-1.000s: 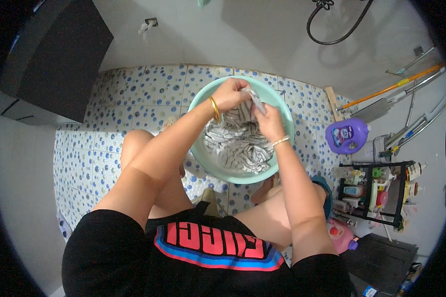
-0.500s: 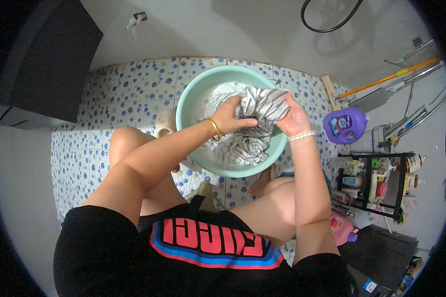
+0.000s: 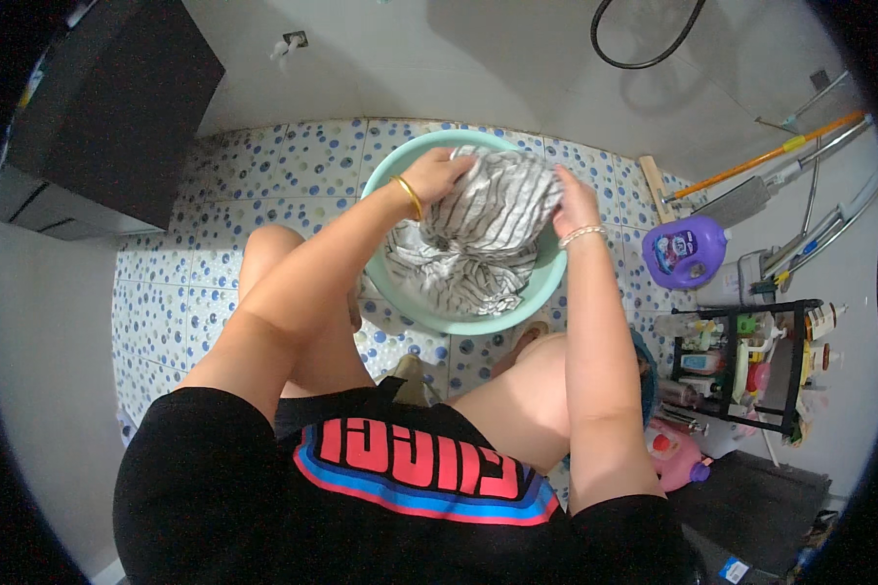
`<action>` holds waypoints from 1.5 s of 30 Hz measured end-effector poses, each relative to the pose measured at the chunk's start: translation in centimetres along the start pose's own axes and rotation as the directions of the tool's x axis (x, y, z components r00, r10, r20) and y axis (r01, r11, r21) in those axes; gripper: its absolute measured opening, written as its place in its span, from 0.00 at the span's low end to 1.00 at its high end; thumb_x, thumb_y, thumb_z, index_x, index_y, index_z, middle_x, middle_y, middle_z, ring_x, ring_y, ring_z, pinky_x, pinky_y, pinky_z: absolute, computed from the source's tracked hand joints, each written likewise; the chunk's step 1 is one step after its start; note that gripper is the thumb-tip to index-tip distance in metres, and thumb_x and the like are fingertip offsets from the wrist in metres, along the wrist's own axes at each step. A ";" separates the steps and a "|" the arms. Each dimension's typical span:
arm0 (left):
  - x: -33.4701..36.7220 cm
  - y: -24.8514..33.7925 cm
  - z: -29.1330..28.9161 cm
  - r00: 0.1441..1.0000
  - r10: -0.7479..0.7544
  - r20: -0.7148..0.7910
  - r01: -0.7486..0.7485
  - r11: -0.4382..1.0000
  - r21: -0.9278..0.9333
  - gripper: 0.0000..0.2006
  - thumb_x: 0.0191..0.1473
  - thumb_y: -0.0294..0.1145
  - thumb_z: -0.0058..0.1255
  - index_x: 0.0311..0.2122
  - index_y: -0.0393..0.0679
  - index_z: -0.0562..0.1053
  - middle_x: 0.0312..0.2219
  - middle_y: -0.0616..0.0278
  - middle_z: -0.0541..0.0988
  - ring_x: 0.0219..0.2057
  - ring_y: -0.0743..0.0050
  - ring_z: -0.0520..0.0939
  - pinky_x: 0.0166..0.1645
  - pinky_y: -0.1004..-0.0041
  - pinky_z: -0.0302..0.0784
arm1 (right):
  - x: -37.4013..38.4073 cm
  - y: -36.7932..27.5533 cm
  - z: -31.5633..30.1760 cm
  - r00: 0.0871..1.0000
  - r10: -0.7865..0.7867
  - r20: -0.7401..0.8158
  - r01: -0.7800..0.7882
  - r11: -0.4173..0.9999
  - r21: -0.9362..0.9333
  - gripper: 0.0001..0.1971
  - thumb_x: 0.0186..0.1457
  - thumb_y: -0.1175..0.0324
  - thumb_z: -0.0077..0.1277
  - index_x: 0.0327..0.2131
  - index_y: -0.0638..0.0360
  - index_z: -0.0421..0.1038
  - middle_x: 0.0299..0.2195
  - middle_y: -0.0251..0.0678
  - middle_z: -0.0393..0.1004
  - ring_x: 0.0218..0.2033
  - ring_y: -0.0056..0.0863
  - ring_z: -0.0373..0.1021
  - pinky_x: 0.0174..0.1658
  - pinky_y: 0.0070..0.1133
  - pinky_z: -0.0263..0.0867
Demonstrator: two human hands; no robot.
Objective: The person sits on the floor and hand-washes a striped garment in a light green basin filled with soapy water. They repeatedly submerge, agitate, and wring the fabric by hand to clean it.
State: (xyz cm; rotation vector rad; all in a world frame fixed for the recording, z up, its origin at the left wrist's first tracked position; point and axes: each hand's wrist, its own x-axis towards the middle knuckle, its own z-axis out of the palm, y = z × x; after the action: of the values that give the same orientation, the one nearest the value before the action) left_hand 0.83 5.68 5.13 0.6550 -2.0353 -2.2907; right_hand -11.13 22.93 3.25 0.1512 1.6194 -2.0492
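A white cloth with dark stripes (image 3: 502, 200) is spread between my two hands over a mint-green basin (image 3: 385, 278). Its lower part lies bunched in the basin. My left hand (image 3: 437, 177), with a gold bangle at the wrist, pinches the cloth's upper left edge. On the opposite side my right hand (image 3: 576, 203), wearing a pale braided bracelet, grips the right edge; its fingertips are slightly blurred. The cloth hides most of the basin's inside.
To the right stand a purple jug (image 3: 685, 252), a black rack of bottles (image 3: 741, 366) and a pink jug (image 3: 675, 456). Long-handled tools (image 3: 771, 156) lean on the wall. A dark cabinet (image 3: 117, 117) is at left. The floor has blue-dotted tiles (image 3: 156, 322).
The cloth has gone from a gathered bunch to being stretched out between my hands. My left hand has moved up to its upper edge, and my right hand has shifted slightly.
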 end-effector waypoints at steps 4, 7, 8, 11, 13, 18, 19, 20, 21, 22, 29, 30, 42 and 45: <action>-1.0 -0.8 -2.1 0.982 -0.190 0.012 0.169 0.842 -0.513 0.13 0.52 0.34 0.37 0.37 0.36 0.65 0.33 0.56 0.72 0.35 0.68 0.74 0.40 0.66 0.70 | -3.0 2.3 2.2 0.971 -0.217 0.097 0.228 0.727 -0.648 0.19 0.46 0.59 0.46 0.35 0.68 0.64 0.29 0.45 0.68 0.32 0.33 0.65 0.36 0.24 0.59; -2.8 1.2 -1.4 0.961 -0.263 0.083 0.252 0.717 -0.650 0.12 0.53 0.32 0.34 0.38 0.35 0.64 0.34 0.55 0.71 0.35 0.66 0.74 0.41 0.64 0.69 | -5.7 5.4 2.9 0.772 -0.633 0.060 0.495 0.539 -0.682 0.18 0.43 0.57 0.48 0.27 0.65 0.62 0.24 0.39 0.65 0.28 0.33 0.63 0.32 0.25 0.58; -3.2 1.6 -1.2 0.955 -0.289 0.068 0.260 0.703 -0.661 0.12 0.53 0.32 0.33 0.38 0.35 0.64 0.34 0.56 0.71 0.35 0.66 0.74 0.42 0.63 0.69 | -7.9 5.0 3.7 0.690 -0.717 0.094 0.575 0.465 -0.673 0.18 0.43 0.57 0.49 0.25 0.64 0.61 0.22 0.38 0.64 0.26 0.32 0.62 0.31 0.25 0.58; -4.0 3.1 -0.1 0.944 -0.329 -0.016 0.229 0.689 -0.687 0.12 0.54 0.33 0.32 0.37 0.35 0.63 0.31 0.57 0.70 0.33 0.66 0.73 0.42 0.63 0.69 | -11.9 5.2 4.3 0.718 -0.607 0.341 0.640 0.383 -0.666 0.17 0.39 0.56 0.54 0.18 0.62 0.64 0.16 0.36 0.66 0.18 0.29 0.64 0.23 0.21 0.60; -4.2 4.3 1.4 0.951 -0.310 -0.022 0.213 0.700 -0.681 0.12 0.55 0.35 0.31 0.34 0.36 0.63 0.28 0.59 0.69 0.30 0.67 0.73 0.40 0.65 0.71 | -11.6 6.9 3.5 0.748 -0.551 0.370 0.608 0.346 -0.715 0.17 0.39 0.56 0.54 0.19 0.62 0.66 0.17 0.39 0.68 0.19 0.32 0.66 0.24 0.23 0.61; -3.9 8.2 3.6 0.977 -0.215 -0.004 0.167 0.770 -0.616 0.11 0.54 0.35 0.33 0.31 0.38 0.64 0.28 0.57 0.71 0.30 0.65 0.73 0.39 0.64 0.71 | -9.6 8.4 2.9 0.842 -0.429 0.326 0.528 0.533 -0.661 0.15 0.39 0.56 0.52 0.23 0.60 0.70 0.21 0.42 0.70 0.23 0.35 0.67 0.28 0.27 0.62; -4.2 9.5 4.0 0.979 -0.201 -0.031 0.147 0.806 -0.574 0.11 0.53 0.35 0.34 0.30 0.38 0.64 0.28 0.57 0.71 0.29 0.65 0.74 0.38 0.64 0.72 | -9.5 8.0 3.1 0.831 -0.453 0.324 0.549 0.569 -0.613 0.13 0.39 0.58 0.51 0.23 0.60 0.71 0.23 0.43 0.71 0.25 0.35 0.68 0.29 0.25 0.62; -4.3 10.5 4.3 0.981 -0.184 -0.057 0.127 0.839 -0.529 0.11 0.53 0.35 0.34 0.30 0.38 0.64 0.27 0.57 0.71 0.28 0.65 0.74 0.37 0.63 0.72 | -9.5 7.5 3.3 0.831 -0.450 0.328 0.552 0.590 -0.589 0.13 0.40 0.59 0.50 0.23 0.60 0.71 0.23 0.43 0.71 0.25 0.35 0.68 0.29 0.26 0.62; -3.9 11.2 4.3 0.976 -0.194 -0.101 0.110 0.836 -0.538 0.11 0.53 0.36 0.35 0.30 0.38 0.64 0.27 0.56 0.71 0.28 0.64 0.74 0.35 0.62 0.73 | -9.7 7.0 3.5 0.830 -0.446 0.333 0.555 0.611 -0.565 0.13 0.40 0.59 0.50 0.23 0.61 0.71 0.23 0.43 0.71 0.26 0.35 0.68 0.30 0.26 0.62; -3.9 11.9 4.3 0.981 -0.176 -0.083 0.110 0.852 -0.511 0.11 0.53 0.36 0.34 0.30 0.38 0.64 0.27 0.56 0.71 0.28 0.64 0.74 0.35 0.61 0.73 | -9.8 6.5 3.7 0.831 -0.441 0.340 0.556 0.630 -0.541 0.13 0.41 0.60 0.49 0.23 0.61 0.71 0.24 0.43 0.71 0.26 0.36 0.67 0.30 0.26 0.62; -3.1 13.5 3.1 0.995 -0.072 -0.073 0.038 0.920 -0.389 0.14 0.54 0.39 0.33 0.33 0.37 0.63 0.29 0.53 0.71 0.33 0.60 0.74 0.38 0.64 0.72 | -6.4 1.0 2.5 0.751 -0.650 0.113 0.657 0.753 -0.036 0.09 0.52 0.69 0.34 0.33 0.64 0.60 0.23 0.35 0.65 0.20 0.24 0.61 0.25 0.20 0.60; -2.9 12.8 2.5 0.987 -0.111 -0.119 0.058 0.922 -0.382 0.14 0.54 0.38 0.32 0.33 0.36 0.63 0.29 0.52 0.71 0.32 0.60 0.74 0.38 0.63 0.73 | -7.8 -1.5 1.7 0.851 -0.493 0.178 0.482 0.870 0.106 0.08 0.53 0.68 0.34 0.33 0.62 0.60 0.21 0.29 0.61 0.18 0.15 0.56 0.18 0.15 0.55; 1.5 0.0 0.7 0.900 -0.273 -0.339 0.272 0.961 -0.052 0.18 0.49 0.39 0.42 0.39 0.34 0.60 0.32 0.51 0.69 0.31 0.65 0.73 0.34 0.70 0.75 | -6.0 -4.2 -1.9 0.837 -0.481 0.260 0.423 0.871 0.249 0.07 0.51 0.66 0.42 0.30 0.59 0.64 0.26 0.24 0.62 0.28 0.11 0.57 0.34 0.11 0.55; 1.5 -4.2 1.4 0.853 0.210 -0.478 0.142 0.788 0.599 0.25 0.38 0.36 0.56 0.39 0.35 0.59 0.34 0.51 0.68 0.35 0.64 0.70 0.39 0.69 0.68 | -5.8 -4.0 -1.3 0.852 -0.454 0.262 0.370 0.875 0.314 0.07 0.51 0.66 0.42 0.29 0.60 0.64 0.25 0.24 0.63 0.26 0.11 0.58 0.31 0.11 0.56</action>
State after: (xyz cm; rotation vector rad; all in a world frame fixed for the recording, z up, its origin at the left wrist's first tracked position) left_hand 0.17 7.26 0.84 1.0969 -2.4151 -1.1488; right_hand -8.26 26.68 8.66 -0.4767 1.2545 -2.4422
